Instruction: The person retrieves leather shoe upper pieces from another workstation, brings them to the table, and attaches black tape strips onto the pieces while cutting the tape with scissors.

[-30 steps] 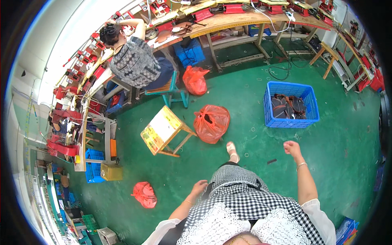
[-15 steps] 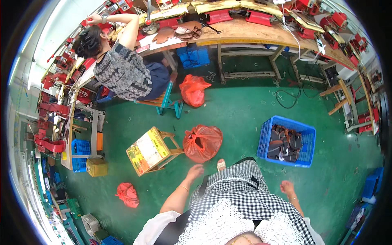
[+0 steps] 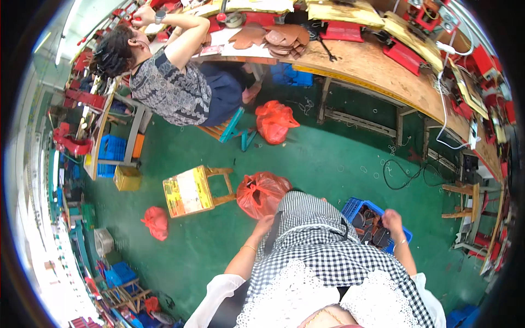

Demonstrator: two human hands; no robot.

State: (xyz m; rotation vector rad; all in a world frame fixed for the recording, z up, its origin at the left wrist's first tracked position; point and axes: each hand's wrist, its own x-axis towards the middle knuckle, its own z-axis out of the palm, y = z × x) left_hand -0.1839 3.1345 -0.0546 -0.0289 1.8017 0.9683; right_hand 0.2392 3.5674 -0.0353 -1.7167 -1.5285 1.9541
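My left hand (image 3: 264, 224) hangs beside the edge of my black-and-white checked apron (image 3: 322, 251), just below a large red plastic bag (image 3: 261, 192) on the floor. Its fingers look loosely curled, with nothing seen in them. To the other side, my right hand (image 3: 391, 220) is held up with its fingers curled into a loose fist, also with nothing visible inside. In the picture it overlaps a blue plastic crate (image 3: 404, 237) of dark and brown flat pieces (image 3: 372, 228). The apron hides part of the crate.
A wooden stool (image 3: 188, 191) with a yellow-and-white top stands left of the bag. Smaller red bags (image 3: 156, 222) lie on the green floor. A seated person (image 3: 169, 87) works at the long bench (image 3: 372, 68), where brown leather-like pieces (image 3: 287, 39) lie. Cables (image 3: 404, 183) trail at right.
My view has moved forward and turned, so the bench looks nearer. The crate now sits close beside my body, partly behind the apron and right hand. Both hands have swung a little.
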